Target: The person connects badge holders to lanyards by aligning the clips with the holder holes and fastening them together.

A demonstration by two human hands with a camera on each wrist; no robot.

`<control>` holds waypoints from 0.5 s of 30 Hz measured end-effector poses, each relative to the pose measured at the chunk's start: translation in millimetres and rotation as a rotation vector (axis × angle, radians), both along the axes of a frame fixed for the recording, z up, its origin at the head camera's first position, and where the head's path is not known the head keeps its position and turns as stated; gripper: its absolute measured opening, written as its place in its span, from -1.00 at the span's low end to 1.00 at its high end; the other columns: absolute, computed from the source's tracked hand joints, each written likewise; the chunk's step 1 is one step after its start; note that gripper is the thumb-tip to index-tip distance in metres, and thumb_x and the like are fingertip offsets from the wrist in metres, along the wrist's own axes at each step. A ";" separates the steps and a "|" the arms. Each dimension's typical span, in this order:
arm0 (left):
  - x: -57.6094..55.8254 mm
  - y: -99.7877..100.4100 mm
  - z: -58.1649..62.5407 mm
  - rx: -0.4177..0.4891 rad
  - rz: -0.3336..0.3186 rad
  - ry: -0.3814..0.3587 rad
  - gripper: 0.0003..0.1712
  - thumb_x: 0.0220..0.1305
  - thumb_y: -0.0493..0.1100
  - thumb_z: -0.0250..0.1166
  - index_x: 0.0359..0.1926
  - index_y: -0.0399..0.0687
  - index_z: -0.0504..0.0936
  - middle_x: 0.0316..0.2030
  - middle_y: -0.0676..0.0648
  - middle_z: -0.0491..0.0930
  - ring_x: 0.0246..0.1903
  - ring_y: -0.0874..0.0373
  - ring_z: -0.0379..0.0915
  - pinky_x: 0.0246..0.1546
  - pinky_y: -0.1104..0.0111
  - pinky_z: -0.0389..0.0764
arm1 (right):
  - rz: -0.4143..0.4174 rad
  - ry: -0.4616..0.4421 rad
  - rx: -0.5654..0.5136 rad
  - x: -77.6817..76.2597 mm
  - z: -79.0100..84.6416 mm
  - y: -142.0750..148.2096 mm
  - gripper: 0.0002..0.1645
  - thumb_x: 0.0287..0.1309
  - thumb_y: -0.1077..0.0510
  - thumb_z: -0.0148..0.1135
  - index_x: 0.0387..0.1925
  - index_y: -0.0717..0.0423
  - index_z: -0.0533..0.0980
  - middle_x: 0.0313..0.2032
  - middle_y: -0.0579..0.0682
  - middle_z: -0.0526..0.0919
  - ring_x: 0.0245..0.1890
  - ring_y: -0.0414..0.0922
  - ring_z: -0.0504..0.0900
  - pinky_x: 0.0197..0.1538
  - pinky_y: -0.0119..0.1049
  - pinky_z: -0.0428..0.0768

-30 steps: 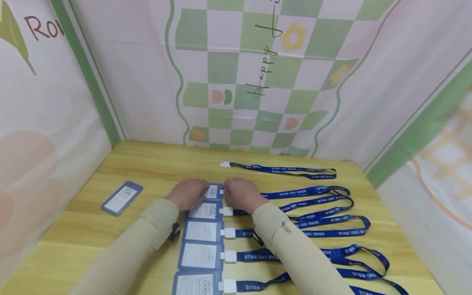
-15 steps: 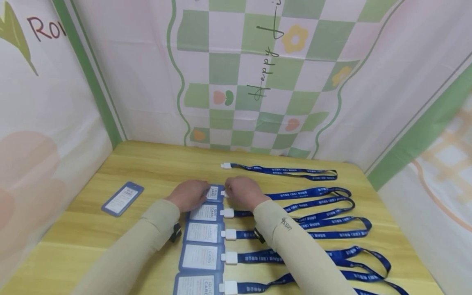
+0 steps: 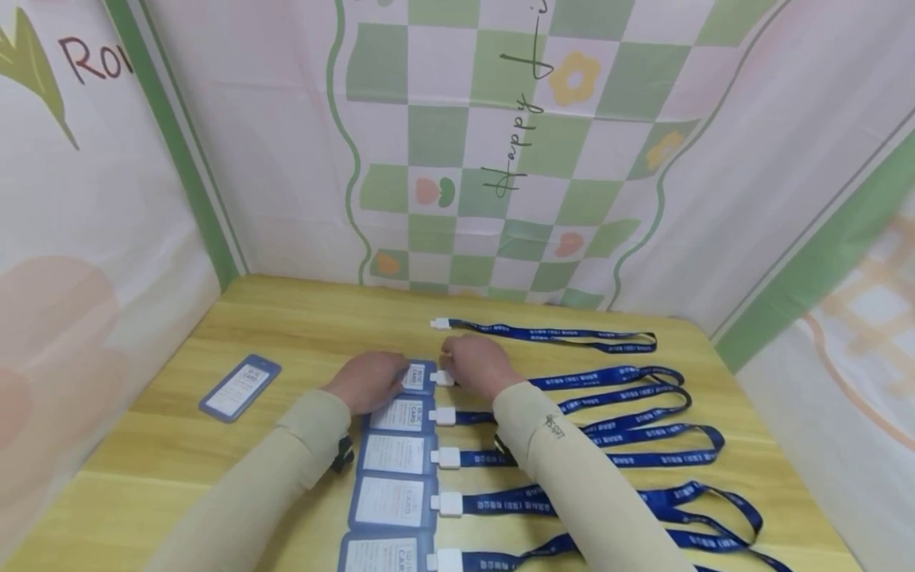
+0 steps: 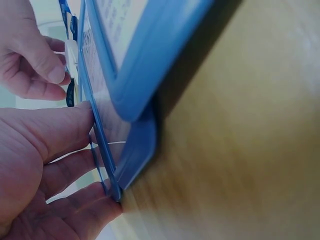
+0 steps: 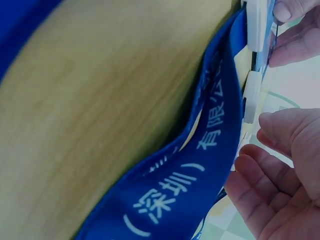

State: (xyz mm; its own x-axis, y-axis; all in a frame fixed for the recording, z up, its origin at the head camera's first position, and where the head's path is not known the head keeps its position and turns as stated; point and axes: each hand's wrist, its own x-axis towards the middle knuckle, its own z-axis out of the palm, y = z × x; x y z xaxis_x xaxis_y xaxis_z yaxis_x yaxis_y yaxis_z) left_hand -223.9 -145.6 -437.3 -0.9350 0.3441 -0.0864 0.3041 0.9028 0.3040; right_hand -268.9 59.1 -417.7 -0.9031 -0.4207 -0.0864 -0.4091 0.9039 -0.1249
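At the far end of a column of blue-framed badge holders, my left hand (image 3: 368,381) grips the farthest badge holder (image 3: 418,376) by its left side. The left wrist view has the thumb on its face and the fingers (image 4: 95,212) along its edge. A white clip (image 3: 443,378) joins this holder to a blue lanyard (image 3: 586,376) that runs right. My right hand (image 3: 475,365) is close beside the clip, over the lanyard's start. In the right wrist view its thumb and loosely bent fingers stand apart, with nothing pinched between them.
Nearer me, several badge holders (image 3: 389,502) lie in line, their clipped lanyards (image 3: 661,459) stretched rightward. A loose badge holder (image 3: 241,388) rests on the left of the wooden table (image 3: 143,477). Behind the hands lies a loose lanyard (image 3: 550,334). Printed cloth (image 3: 286,159) hangs around the table.
My right hand has drawn slightly right and back from the farthest holder's clip, its fingers loosening, so more of the white clip shows. The left hand stays at the holder.
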 end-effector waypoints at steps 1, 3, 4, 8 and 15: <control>0.0 0.0 -0.3 0.000 0.002 -0.003 -0.53 0.43 -0.10 0.34 0.31 -0.01 0.60 0.25 -0.13 0.65 0.26 -0.06 0.57 0.37 0.02 0.55 | -0.004 0.003 0.002 -0.7 0.1 -0.1 -0.70 0.47 -0.01 0.24 0.12 -0.07 0.65 0.00 -0.03 0.77 0.02 -0.06 0.71 0.17 -0.10 0.71; 0.2 -0.1 -0.1 0.000 0.000 -0.002 -0.53 0.43 -0.10 0.34 0.32 -0.01 0.60 0.26 -0.13 0.64 0.27 -0.06 0.57 0.38 0.02 0.54 | -0.013 0.005 0.000 -2.2 0.2 -0.5 -0.68 0.48 -0.02 0.23 0.15 -0.07 0.64 0.03 -0.01 0.75 0.04 -0.05 0.70 0.18 -0.09 0.70; 0.4 -0.2 0.2 0.001 -0.002 -0.001 -0.53 0.43 -0.10 0.34 0.32 -0.02 0.60 0.26 -0.14 0.64 0.26 -0.07 0.57 0.38 0.01 0.54 | -0.018 0.007 -0.001 -3.0 -0.1 -0.6 -0.66 0.48 -0.02 0.23 0.17 -0.06 0.63 0.06 0.00 0.74 0.07 -0.04 0.69 0.20 -0.07 0.70; 1.2 -0.6 1.5 -0.006 -0.010 0.006 -0.52 0.43 -0.11 0.34 0.32 -0.03 0.59 0.26 -0.15 0.64 0.26 -0.08 0.57 0.38 0.00 0.54 | -0.028 0.044 -0.001 -7.8 -1.8 -0.8 -0.60 0.50 -0.03 0.20 0.24 -0.01 0.59 0.14 0.08 0.70 0.16 0.04 0.65 0.26 -0.01 0.67; 2.6 -0.9 1.8 0.003 -0.011 0.009 -0.50 0.43 -0.11 0.34 0.34 -0.06 0.57 0.29 -0.17 0.61 0.29 -0.11 0.54 0.40 -0.02 0.51 | -0.050 0.078 0.013 -18.7 -4.7 -1.0 -0.51 0.49 0.00 0.17 0.34 0.02 0.52 0.25 0.15 0.61 0.29 0.11 0.54 0.37 0.06 0.58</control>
